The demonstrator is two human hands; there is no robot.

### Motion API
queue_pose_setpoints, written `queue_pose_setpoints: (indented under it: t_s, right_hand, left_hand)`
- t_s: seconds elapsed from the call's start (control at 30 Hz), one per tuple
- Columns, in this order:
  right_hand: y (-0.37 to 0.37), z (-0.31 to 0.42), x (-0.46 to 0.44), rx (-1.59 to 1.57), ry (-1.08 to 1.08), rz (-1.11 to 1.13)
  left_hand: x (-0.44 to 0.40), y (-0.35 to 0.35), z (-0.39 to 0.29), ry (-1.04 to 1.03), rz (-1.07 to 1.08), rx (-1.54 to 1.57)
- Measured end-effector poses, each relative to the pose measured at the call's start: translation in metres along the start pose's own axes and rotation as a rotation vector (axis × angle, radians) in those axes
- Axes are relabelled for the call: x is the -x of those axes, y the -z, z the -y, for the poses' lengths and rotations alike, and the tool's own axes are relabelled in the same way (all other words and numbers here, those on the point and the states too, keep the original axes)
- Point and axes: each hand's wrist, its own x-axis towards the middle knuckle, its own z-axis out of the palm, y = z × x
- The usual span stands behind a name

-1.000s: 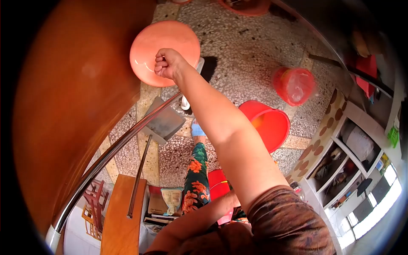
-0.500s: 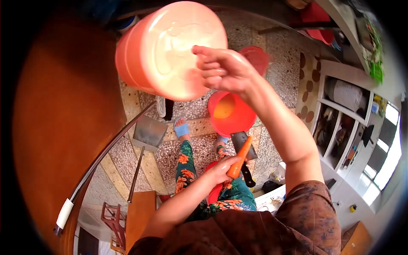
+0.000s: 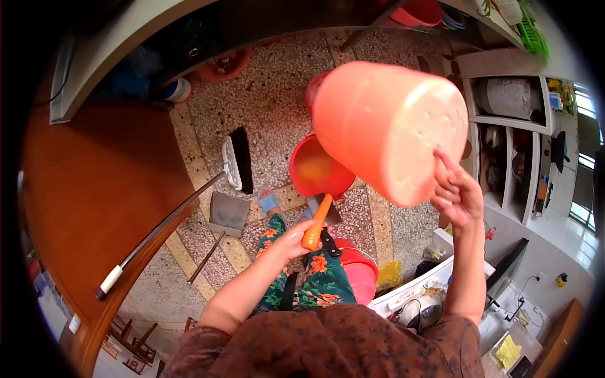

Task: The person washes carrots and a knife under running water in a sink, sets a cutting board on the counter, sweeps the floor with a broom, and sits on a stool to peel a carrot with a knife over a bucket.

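A carrot (image 3: pixel 317 222) is in my left hand (image 3: pixel 295 241), which is closed around it above my lap. A cleaver, its black handle (image 3: pixel 330 243) showing, lies behind the carrot; whether my left hand also holds it I cannot tell. My right hand (image 3: pixel 459 192) is raised at the base of a large salmon-pink bucket (image 3: pixel 372 120). Its fingers are curled, the index finger touching the base. The bucket is in the air, tilted with its base towards me; the exact grip is unclear. Below it on the floor stands a red bucket (image 3: pixel 302 151) with something yellowish inside.
A broom (image 3: pixel 233 164) and a metal dustpan (image 3: pixel 228 211) are on the speckled floor to the left, beside a brown wooden surface (image 3: pixel 113 189). Another red bucket (image 3: pixel 359 277) is by my right leg. A white shelf unit (image 3: pixel 504 120) stands at the right.
The pink bucket and my right hand have moved from the upper left to the right. My left hand still holds the carrot. The camera view has shifted, showing more floor.
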Motion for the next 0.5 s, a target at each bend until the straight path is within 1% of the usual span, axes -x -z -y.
queue_pose_setpoints:
  t_s: [0.03, 0.07, 0.17, 0.27, 0.37, 0.47, 0.5]
  right_hand:
    - [0.015, 0.002, 0.020, -0.012, 0.038, -0.037]
    - [0.032, 0.002, 0.039, -0.050, 0.061, -0.070]
    - [0.085, -0.004, 0.089, -0.141, 0.115, -0.156]
    - [0.126, -0.021, 0.131, -0.222, 0.150, -0.213]
    - [0.167, -0.046, 0.159, -0.316, 0.163, -0.235]
    - [0.205, -0.072, 0.179, -0.515, 0.170, -0.297]
    - [0.215, -0.081, 0.183, -0.525, 0.179, -0.296]
  left_hand:
    - [-0.002, -0.001, 0.001, 0.002, 0.025, -0.022]
    - [0.000, -0.011, 0.001, 0.014, 0.045, 0.021]
    - [0.001, -0.033, 0.003, 0.009, 0.001, -0.012]
    - [-0.007, -0.038, 0.007, 0.010, -0.009, -0.008]
    - [-0.008, -0.055, 0.013, 0.006, -0.043, -0.009]
    - [-0.011, -0.076, 0.020, 0.004, -0.087, -0.012]
    - [-0.012, -0.082, 0.022, 0.009, -0.089, -0.024]
